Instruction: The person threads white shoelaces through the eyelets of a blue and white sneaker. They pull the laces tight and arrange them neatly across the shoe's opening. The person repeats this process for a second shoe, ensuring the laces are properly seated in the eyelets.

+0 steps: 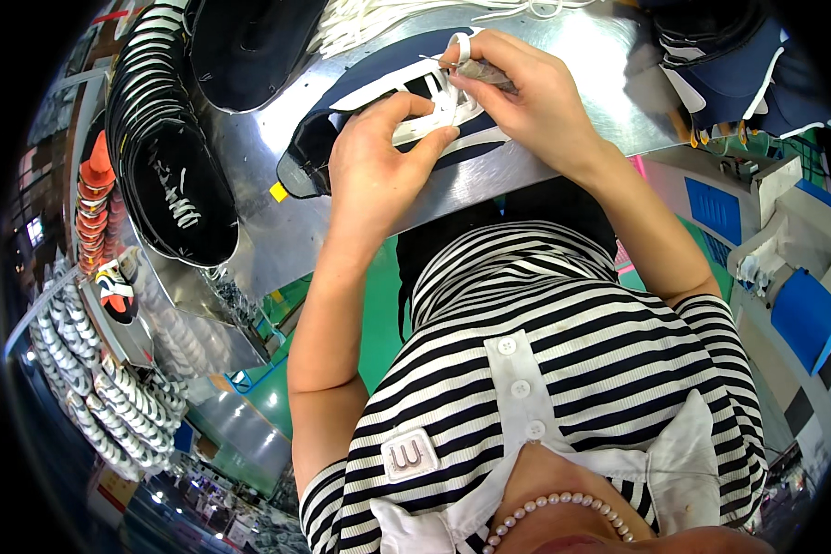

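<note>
Shoe upper (379, 68) part-hidden behind left grip (377, 159); white laces (374, 23) cut by top edge.

The worktop (268, 222) is smooth, reflective metal. The shoe upper (379, 67) looks like matt cloth; the striped shirt (572, 309) is ribbed cloth.

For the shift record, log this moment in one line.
Left hand: on shoe upper; right hand: holds pointed tool; beyond: white cords
</note>
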`<state>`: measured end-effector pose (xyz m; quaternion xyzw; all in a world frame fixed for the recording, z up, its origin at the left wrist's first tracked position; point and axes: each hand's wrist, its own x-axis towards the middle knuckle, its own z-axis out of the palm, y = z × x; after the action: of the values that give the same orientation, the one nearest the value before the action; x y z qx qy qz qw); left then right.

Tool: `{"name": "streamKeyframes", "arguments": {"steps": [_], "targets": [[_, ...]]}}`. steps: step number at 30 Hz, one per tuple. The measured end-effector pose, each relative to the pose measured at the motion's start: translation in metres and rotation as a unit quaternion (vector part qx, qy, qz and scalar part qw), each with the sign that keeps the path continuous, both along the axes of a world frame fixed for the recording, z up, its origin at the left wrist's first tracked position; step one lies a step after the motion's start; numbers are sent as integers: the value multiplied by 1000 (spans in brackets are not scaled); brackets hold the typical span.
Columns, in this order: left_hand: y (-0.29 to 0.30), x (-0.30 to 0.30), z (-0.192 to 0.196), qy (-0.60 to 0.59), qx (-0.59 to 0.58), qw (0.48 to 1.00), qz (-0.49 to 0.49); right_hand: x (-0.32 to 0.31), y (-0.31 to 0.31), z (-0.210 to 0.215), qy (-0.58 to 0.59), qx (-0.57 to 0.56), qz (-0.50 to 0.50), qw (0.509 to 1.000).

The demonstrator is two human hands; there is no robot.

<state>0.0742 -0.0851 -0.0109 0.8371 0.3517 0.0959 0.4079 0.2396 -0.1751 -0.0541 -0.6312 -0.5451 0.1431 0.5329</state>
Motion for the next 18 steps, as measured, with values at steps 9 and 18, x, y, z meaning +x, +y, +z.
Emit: {"name": "streamKeyframes", "arguments": {"steps": [9,18], "targets": [[-5,6,-10,21,165,986,0,-15,-52,24,169,-166,-10,972],[-5,4,-11,-31,224,973,-43,-18,-52,15,169,-206,1,964]]}}
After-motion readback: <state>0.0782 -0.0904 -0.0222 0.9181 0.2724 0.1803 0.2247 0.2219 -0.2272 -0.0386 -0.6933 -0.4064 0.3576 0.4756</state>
